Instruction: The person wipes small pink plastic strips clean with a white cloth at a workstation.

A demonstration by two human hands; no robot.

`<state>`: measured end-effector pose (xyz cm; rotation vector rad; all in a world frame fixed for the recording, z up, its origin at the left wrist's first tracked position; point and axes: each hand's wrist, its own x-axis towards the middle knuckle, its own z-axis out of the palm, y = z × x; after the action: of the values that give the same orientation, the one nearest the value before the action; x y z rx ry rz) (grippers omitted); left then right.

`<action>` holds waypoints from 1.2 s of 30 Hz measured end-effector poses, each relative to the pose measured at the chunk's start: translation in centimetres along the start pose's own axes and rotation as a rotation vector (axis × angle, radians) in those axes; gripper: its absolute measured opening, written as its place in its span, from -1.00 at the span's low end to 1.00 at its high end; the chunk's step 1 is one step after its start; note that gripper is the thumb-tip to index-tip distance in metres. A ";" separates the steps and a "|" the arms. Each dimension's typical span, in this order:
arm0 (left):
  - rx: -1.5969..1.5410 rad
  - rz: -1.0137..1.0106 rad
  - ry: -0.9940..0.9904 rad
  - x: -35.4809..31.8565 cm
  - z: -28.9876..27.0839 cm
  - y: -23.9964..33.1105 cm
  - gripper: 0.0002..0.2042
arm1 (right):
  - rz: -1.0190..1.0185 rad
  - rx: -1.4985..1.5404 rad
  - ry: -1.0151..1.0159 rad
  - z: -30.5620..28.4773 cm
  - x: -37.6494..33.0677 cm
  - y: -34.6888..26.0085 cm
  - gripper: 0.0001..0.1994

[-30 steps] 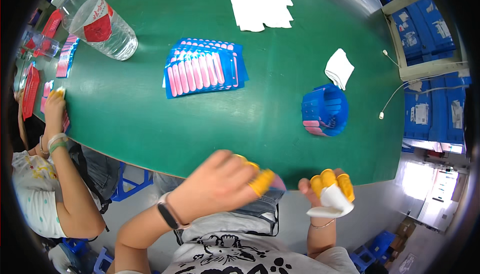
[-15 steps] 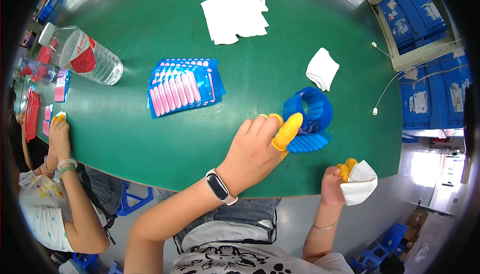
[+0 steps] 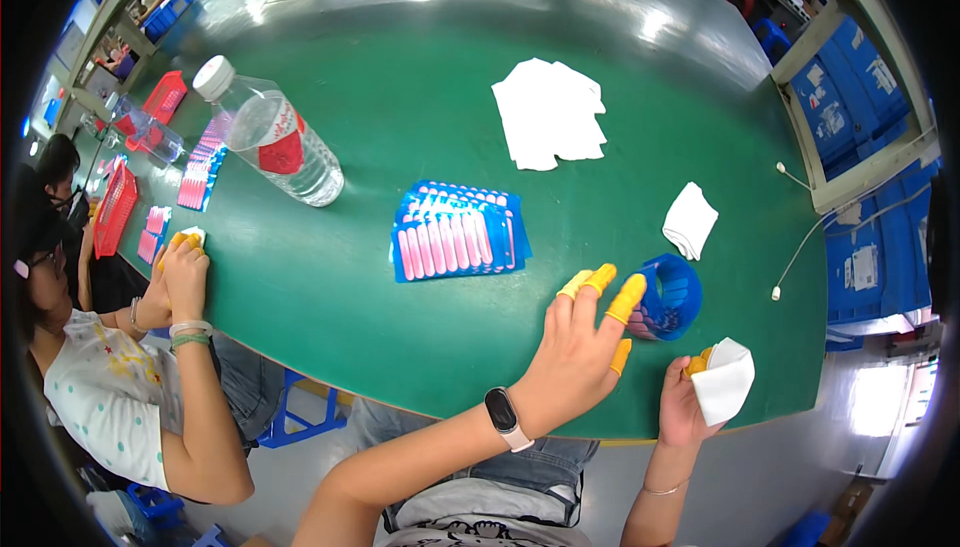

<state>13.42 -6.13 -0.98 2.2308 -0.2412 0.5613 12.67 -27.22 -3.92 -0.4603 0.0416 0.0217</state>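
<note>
My left hand (image 3: 580, 347), with yellow finger cots and a watch on the wrist, hovers over the green table (image 3: 400, 327) with fingers spread, its fingertips right beside a round blue holder (image 3: 672, 297) that carries pink parts. My right hand (image 3: 690, 402), also in yellow cots, sits at the table's near edge and grips a folded white cloth (image 3: 725, 379). A blue tray of pink sticks (image 3: 457, 234) lies to the left of my left hand.
A clear water bottle (image 3: 272, 134) lies on its side at the left. White cloths (image 3: 550, 112) lie at the back; a smaller folded one (image 3: 690, 219) lies near the holder. A seated person's hands (image 3: 180, 267) work at the left edge, by red baskets (image 3: 112, 209).
My left hand went from the table's near edge up onto it beside the blue holder, then opened its fingers. The right hand kept hold of the white cloth.
</note>
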 end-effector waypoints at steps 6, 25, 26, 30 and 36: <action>0.137 -0.025 0.065 0.0 -6.0 -2.3 -0.41 | -0.007 0.232 -0.101 1.1 1.2 0.7 -0.59; 0.519 -0.170 -0.154 -11.0 -12.6 -4.5 -0.52 | 0.243 -0.049 -0.221 3.0 0.9 6.7 -0.60; 0.491 -0.174 -0.164 -11.1 -12.8 -4.4 -0.52 | 0.235 -0.090 -0.218 2.7 0.7 6.7 -0.60; 0.464 -0.162 -0.249 -11.8 -13.1 -4.0 -0.51 | 0.253 -0.153 -0.142 3.8 -0.3 7.5 -0.55; 0.330 -0.223 -0.260 -13.1 -13.6 -2.0 -0.49 | 0.069 -0.971 -0.346 10.0 0.0 9.8 -0.82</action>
<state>-1.76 5.31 -0.61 2.6098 -0.0288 0.1987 12.68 -14.02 0.65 -1.4192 -0.3079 0.1944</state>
